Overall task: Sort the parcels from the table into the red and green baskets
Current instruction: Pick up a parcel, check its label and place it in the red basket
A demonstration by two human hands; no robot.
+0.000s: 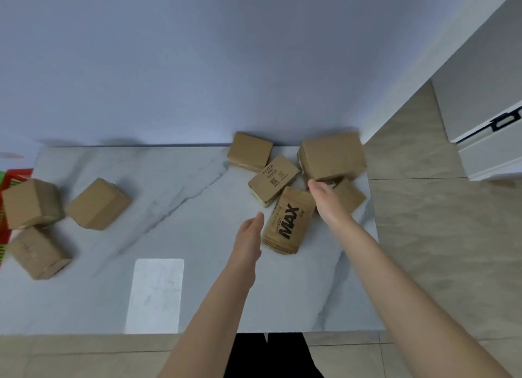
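Note:
Several brown cardboard parcels lie on the white marble table. At the right, a flat parcel printed MAX lies between my hands. My left hand is open just left of it, fingers straight. My right hand is open on its right, above a small parcel. Behind them are a MYFA box, a square box and a large box. Three boxes sit at the left. A red basket shows at the left edge.
The table stands against a pale wall. A light rectangle lies on the table near the front edge. Tiled floor runs to the right, with a white cabinet beyond it. A sliver of green shows beside the red basket.

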